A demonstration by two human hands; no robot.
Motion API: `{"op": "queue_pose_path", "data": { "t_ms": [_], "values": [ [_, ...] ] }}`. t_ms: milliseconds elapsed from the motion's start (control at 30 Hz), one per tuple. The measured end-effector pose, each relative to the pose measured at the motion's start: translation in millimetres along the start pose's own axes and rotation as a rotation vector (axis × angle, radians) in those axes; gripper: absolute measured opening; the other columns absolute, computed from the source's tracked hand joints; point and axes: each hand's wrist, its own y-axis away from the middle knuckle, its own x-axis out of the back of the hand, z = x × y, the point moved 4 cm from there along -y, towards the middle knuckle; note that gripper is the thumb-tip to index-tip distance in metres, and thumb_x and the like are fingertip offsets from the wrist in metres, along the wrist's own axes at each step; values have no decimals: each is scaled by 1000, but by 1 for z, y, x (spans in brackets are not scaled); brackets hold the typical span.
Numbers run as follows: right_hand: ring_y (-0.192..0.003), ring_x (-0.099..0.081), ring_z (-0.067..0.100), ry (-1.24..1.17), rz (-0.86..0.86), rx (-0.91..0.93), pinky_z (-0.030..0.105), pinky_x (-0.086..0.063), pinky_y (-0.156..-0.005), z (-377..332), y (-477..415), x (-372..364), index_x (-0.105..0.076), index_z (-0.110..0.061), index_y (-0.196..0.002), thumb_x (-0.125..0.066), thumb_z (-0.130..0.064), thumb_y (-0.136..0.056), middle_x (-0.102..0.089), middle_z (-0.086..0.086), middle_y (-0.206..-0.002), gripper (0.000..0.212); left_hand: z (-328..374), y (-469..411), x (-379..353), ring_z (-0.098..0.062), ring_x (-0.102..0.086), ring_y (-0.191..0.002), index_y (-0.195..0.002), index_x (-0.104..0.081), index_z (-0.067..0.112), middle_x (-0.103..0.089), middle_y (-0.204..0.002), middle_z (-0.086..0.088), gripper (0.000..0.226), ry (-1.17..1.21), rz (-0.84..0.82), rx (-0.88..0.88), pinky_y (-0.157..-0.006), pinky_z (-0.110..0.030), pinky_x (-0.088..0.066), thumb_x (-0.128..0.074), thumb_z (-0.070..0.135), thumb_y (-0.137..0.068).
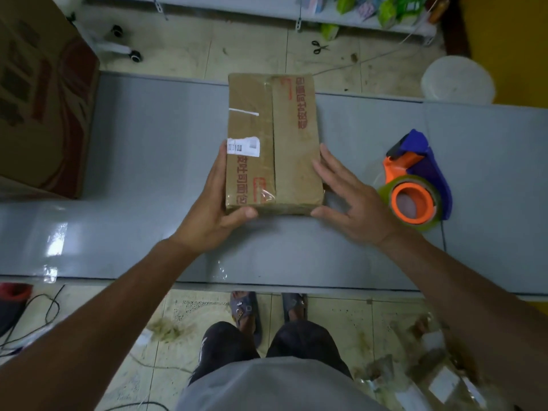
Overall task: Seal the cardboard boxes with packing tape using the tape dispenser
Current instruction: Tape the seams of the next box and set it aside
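A flat brown cardboard box [272, 143] with red print and a white label lies lengthwise on the grey table [148, 173]. My left hand [213, 203] grips its near left corner, thumb along the front edge and fingers up the left side. My right hand [353, 197] lies with straight fingers against the box's near right side, thumb at the front corner. The tape dispenser [415, 179], blue and orange with a roll of clear tape, rests on the table just right of my right hand, untouched.
A large printed carton [44, 93] stands at the table's left end. On the floor beyond the table are scissors [319, 47], a white bucket [458, 80] and a shelf with packets. Cables and tape scraps litter the floor by my feet.
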Motion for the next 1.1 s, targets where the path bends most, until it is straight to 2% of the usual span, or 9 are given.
{"op": "queue_pose_path", "data": {
  "t_ms": [167,333,433,533,600,667,767,933,1100],
  "values": [
    [-125,-53,18,251,247,217,23,-43,-104,-6,-5,-2,-55,-5,-131,-58,-44,-91,-42,17,-144,56,-3,1,9,7,-46,-126,-155,-6,33,-38,-151,14,112,-22,68,74,-104,-12,-38,-73,48,-67],
    [-130,-35,0,302,241,93,7,-26,-108,-12,2,-6,-46,-8,-139,-47,-47,-96,-39,10,-147,58,3,-1,11,-3,-42,-136,-156,-5,34,-34,-154,15,115,-68,37,21,-111,-35,-41,-75,55,-67],
    [-141,-21,-2,61,162,-123,10,-19,-113,-20,10,-10,-27,-18,-149,-48,-49,-93,-26,2,-156,67,8,8,17,-2,-29,-143,-155,-2,34,-20,-159,17,114,4,-43,41,-116,-37,-33,-75,58,-72],
    [-144,-20,0,-382,317,-359,23,-20,-118,-31,13,-22,-14,-23,-152,-42,-51,-93,-20,-6,-159,71,21,18,13,1,-17,-145,-157,-5,27,-10,-163,11,87,236,304,181,-119,-24,-21,-48,64,-91],
    [-136,-25,-13,-561,477,-481,11,-22,-112,-42,1,-34,-16,-20,-153,-37,-44,-100,-24,-10,-156,62,26,12,-8,4,-30,-137,-156,-18,24,-24,-161,8,67,404,478,260,-107,-8,-31,-41,51,-99],
    [-115,-35,-27,-635,646,-582,-4,-28,-94,-50,-14,-49,-29,-12,-149,-34,-29,-105,-38,-16,-143,48,27,4,-29,-1,-45,-131,-152,-33,24,-42,-152,6,55,428,601,271,-107,-19,-40,-48,39,-101],
    [-105,-48,-20,-663,874,-645,0,-38,-87,-44,-21,-62,-43,-7,-143,-37,-20,-104,-51,-10,-129,41,18,0,-39,-8,-52,-129,-145,-45,24,-53,-143,4,43,435,723,274,-109,-34,-43,-50,28,-102],
    [-105,-58,-9,-854,714,-664,9,-46,-86,-32,-16,-67,-45,-14,-143,-56,-36,-92,-57,-6,-131,57,16,1,-40,-9,-57,-122,-144,-47,21,-58,-137,0,50,444,622,284,-104,-25,-45,-48,41,-98],
    [-115,-53,4,-781,657,-701,12,-44,-94,-53,-19,-52,-45,-15,-143,-44,-34,-101,-56,0,-138,46,33,8,-29,-8,-56,-122,-138,-53,29,-63,-130,7,53,491,600,337,-111,-41,-40,-30,57,-100]
  ]
}}
